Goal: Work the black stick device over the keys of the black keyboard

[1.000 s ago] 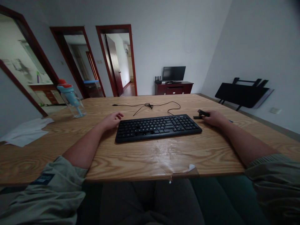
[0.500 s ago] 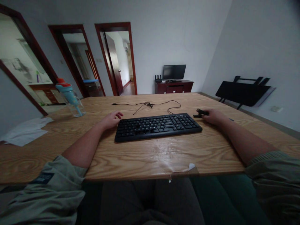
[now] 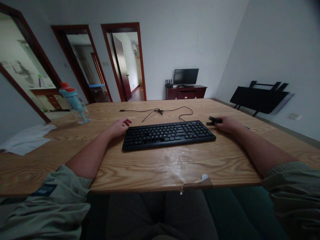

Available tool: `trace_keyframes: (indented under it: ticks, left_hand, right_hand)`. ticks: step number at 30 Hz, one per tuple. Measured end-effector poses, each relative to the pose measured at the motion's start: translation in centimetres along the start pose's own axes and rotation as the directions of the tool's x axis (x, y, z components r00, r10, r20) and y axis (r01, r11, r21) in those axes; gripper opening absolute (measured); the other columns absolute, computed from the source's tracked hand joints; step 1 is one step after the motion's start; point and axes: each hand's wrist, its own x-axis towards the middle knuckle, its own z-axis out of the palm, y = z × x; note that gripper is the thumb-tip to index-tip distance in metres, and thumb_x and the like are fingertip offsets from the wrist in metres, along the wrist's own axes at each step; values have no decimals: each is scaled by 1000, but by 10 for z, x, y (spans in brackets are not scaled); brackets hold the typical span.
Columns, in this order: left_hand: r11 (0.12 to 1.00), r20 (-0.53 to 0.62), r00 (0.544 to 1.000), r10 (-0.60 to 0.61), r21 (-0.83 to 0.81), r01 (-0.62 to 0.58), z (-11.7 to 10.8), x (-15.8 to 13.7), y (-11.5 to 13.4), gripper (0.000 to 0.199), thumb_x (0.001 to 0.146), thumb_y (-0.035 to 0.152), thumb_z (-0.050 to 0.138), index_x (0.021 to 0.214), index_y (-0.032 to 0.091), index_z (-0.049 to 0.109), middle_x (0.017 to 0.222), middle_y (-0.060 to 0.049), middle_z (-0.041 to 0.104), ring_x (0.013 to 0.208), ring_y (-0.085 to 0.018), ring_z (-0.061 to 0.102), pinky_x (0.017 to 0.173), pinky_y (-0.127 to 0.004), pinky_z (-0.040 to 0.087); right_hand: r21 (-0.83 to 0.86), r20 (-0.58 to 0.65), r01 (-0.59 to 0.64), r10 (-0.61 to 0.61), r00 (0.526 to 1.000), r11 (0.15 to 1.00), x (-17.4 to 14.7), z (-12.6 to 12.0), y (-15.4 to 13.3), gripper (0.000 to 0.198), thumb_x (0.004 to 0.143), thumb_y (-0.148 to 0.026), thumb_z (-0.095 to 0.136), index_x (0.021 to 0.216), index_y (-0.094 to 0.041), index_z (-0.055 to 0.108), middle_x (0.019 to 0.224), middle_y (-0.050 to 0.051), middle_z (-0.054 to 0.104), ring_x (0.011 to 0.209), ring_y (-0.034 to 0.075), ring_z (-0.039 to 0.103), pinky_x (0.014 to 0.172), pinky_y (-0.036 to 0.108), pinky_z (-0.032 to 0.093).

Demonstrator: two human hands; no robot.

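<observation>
A black keyboard [image 3: 170,133] lies flat on the table. Part of its bottom key row, around the space bar, looks like a dark gap. My left hand [image 3: 120,128] rests at the keyboard's left end, fingers loosely bent and apart, with nothing in it. To the right of the keyboard, my right hand [image 3: 228,124] is closed on a small black object [image 3: 214,120] with two prong-like ends pointing left, low over the table. Its exact kind is unclear. Behind the keyboard lies its thin black cable [image 3: 158,110], bunched in the middle.
A clear bottle [image 3: 75,105] with a blue inside and red lid stands at the left. White paper [image 3: 27,138] lies on the near left. A blue pen-like tip [image 3: 247,127] shows behind my right wrist. Torn tape [image 3: 200,182] marks the table's front edge.
</observation>
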Motion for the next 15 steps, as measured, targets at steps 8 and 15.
trace_keyframes:
  ticks: [8,15]
  left_hand:
    - [1000,1,1000,10,6,-10,1,-1,0,37,70,26,54,104,16,62,100,-8,65,69,-17,57,62,-30,46]
    - [997,-32,998,47,64,-45,-4,-1,5,34,73,25,54,103,16,64,97,-6,67,68,-16,58,63,-29,47]
  right_hand:
    - [33,-32,20,-19,999,999,2,1,5,49,81,-31,58,126,-17,71,101,14,76,84,28,68,69,34,47]
    - [135,-115,38,-22,993,990,0,1,8,47,78,-29,60,119,-12,73,95,17,75,82,30,68,70,38,50]
